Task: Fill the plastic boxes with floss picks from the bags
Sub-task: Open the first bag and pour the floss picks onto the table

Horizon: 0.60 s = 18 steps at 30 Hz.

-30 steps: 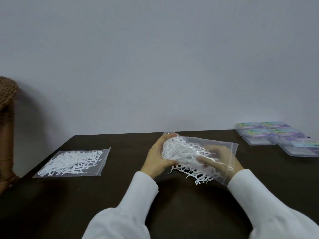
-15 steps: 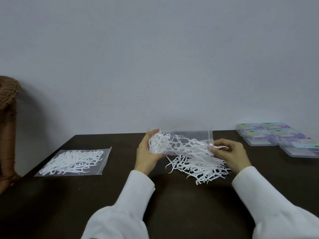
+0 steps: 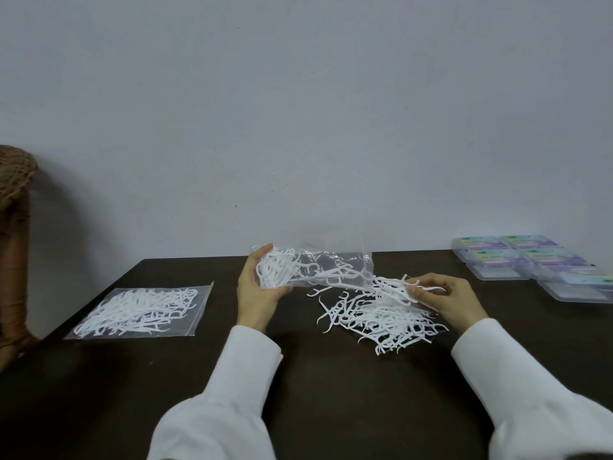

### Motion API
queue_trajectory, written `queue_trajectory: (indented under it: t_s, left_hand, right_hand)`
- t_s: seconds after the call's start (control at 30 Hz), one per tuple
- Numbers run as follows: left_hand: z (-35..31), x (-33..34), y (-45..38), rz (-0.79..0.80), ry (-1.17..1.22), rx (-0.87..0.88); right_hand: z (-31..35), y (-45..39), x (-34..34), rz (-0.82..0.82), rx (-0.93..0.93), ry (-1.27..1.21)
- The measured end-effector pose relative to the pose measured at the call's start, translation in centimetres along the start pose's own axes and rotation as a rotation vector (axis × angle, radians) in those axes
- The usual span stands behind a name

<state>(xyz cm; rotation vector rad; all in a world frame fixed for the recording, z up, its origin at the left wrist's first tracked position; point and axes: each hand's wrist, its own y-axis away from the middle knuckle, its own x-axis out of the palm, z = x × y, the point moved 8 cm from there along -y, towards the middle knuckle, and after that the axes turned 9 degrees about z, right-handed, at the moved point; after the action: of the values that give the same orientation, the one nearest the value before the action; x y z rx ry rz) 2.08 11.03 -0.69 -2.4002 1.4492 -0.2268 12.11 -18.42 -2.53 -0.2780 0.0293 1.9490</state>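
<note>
Step in hand: emptying the first bag of floss picks onto the counter point(image 3: 331, 393), ahead of any box filling. None of the plastic boxes point(image 3: 530, 265) appears opened; they sit in a group well beyond the right hand, toward the far right edge of the counter.

Left hand point(image 3: 257, 290): fingers and thumb curled round the closed end of the clear bag point(image 3: 331, 265), which is held raised above the counter with its mouth pointing toward the right hand. A clump of picks remains inside the bag, bunched against the left palm.

Right hand point(image 3: 444, 293): fingers curled, pinching a small bundle of floss picks point(image 3: 391, 287) at the bag mouth. Whether the bag film is also caught in this pinch cannot be told.

Loose pile of floss picks point(image 3: 381, 317): lies on the counter directly below and just inward of the right hand, between the two hands.

Second bag point(image 3: 139, 307): flat on the counter, full, well to the outside of the left hand, untouched.

Next move, as judged: draw or shake out the remaining clump, set the emptied bag aside, then bring a box near and open it. The picks are light and tangle easily; expect them to snag on the film and on each other.
</note>
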Motion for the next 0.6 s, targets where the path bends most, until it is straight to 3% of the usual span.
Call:
queue_trajectory:
  t_s: [0.3, 0.43, 0.6]
  left_hand:
    - [-0.6, -0.7, 0.2, -0.033, 0.087, -0.025]
    - [-0.5, 0.0, 0.2, -0.013, 0.093, -0.035]
    - [-0.3, 1.0, 0.2, 0.021, 0.095, -0.045]
  right_hand:
    - [0.6, 0.3, 1.1, 0.085, -0.046, 0.334]
    - [0.9, 0.5, 2.1, 0.16, -0.082, 0.36]
    - [1.9, 0.6, 2.0, 0.099, -0.21, 0.309]
